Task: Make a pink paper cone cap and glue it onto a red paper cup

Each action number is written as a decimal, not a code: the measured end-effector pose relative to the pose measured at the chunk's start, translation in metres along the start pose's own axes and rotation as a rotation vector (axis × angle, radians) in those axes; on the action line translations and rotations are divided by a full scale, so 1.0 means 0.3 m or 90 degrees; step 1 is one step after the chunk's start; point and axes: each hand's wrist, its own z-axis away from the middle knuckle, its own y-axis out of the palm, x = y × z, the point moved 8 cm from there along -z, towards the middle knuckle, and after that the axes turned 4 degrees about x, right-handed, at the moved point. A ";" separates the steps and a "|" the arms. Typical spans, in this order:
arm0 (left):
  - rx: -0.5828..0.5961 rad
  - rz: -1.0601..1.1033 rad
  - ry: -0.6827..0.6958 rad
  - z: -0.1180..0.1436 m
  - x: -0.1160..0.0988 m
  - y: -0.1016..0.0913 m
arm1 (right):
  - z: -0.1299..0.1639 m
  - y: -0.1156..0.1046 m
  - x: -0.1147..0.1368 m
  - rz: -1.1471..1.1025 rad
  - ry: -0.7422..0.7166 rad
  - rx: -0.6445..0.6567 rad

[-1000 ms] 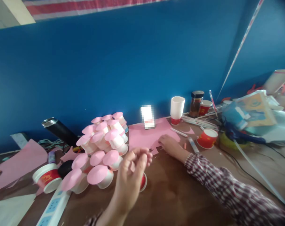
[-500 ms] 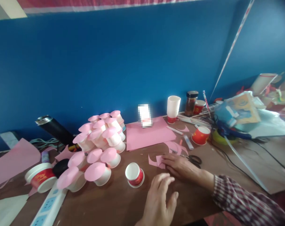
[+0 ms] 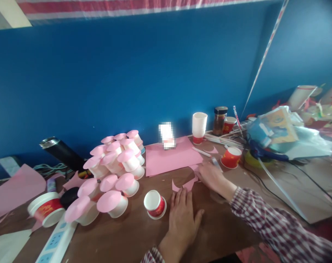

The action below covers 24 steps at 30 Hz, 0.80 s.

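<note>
My left hand (image 3: 182, 215) lies flat, palm down, on the brown table (image 3: 122, 237), fingers apart and holding nothing. Its fingertips point at pink paper scraps (image 3: 183, 185) just ahead. A small red-and-white paper cup (image 3: 155, 204) stands just left of that hand. My right hand (image 3: 212, 176), in a checked sleeve, rests fingers-down on more pink cut pieces at the near edge of a pink paper sheet (image 3: 174, 157). Whether its fingers pinch a piece is hidden.
A heap of white cups capped with pink discs (image 3: 113, 171) fills the left-middle. Near it are a black flask (image 3: 61, 153), a white tub (image 3: 44, 209) and a power strip (image 3: 56, 243). A red cup (image 3: 231, 157), white cup stack (image 3: 199, 126), jar (image 3: 220, 120), bags (image 3: 281, 135) and cables lie right.
My left hand came down from in front of the camera and now lies flat on the table. My right hand slid back, then forward onto the pink scraps; the scissors are no longer visible.
</note>
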 end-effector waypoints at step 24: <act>0.011 -0.209 0.078 0.083 -0.033 -0.015 | 0.170 0.097 0.201 -0.153 -0.187 -0.016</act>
